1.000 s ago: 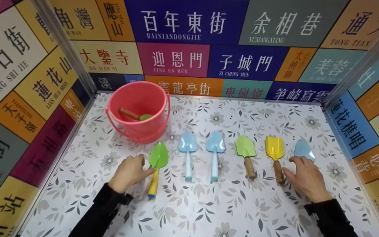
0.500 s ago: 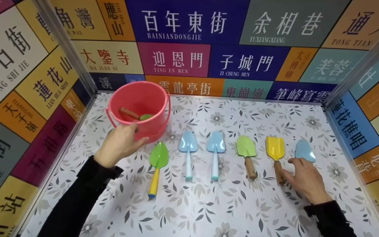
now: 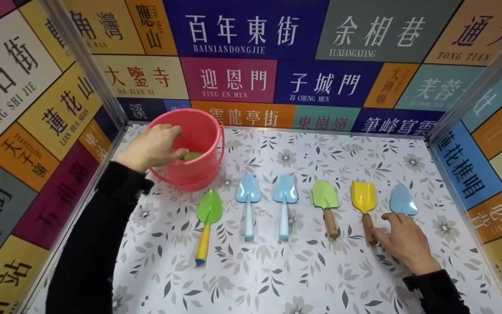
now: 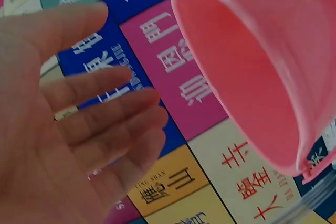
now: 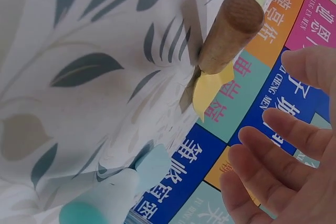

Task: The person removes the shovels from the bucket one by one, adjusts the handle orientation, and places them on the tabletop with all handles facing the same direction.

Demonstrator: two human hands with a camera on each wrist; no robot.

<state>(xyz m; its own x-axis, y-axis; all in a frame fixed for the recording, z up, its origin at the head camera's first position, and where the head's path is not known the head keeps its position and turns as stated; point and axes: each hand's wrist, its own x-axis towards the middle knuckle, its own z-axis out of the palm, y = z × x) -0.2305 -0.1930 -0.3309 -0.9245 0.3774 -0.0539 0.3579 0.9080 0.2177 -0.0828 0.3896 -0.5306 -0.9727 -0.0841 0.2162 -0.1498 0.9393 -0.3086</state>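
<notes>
My left hand (image 3: 153, 146) is over the near left rim of the pink bucket (image 3: 198, 174), its fingers spread and holding nothing in the left wrist view. Inside the bucket shows the green blade (image 3: 192, 156) of a hand shovel, its brown handle hidden behind the hand. At the right, my right hand (image 3: 405, 240) hovers with loosely bent, empty fingers. It lies between the yellow shovel (image 3: 363, 196) with a wooden handle (image 5: 231, 32) and a light blue shovel (image 3: 403, 199), overlapping the blue one's handle in the head view.
On the leaf-patterned tabletop (image 3: 312, 279), a green trowel with a yellow handle (image 3: 203, 244), two light blue shovels (image 3: 248, 189) and a light green shovel (image 3: 325, 195) lie in a row. Panels with printed characters (image 3: 229, 78) wall the back and both sides.
My left hand has moved from beside the green trowel up and left to the bucket's rim. The right hand has stayed nearly in place. The shovels lie as before.
</notes>
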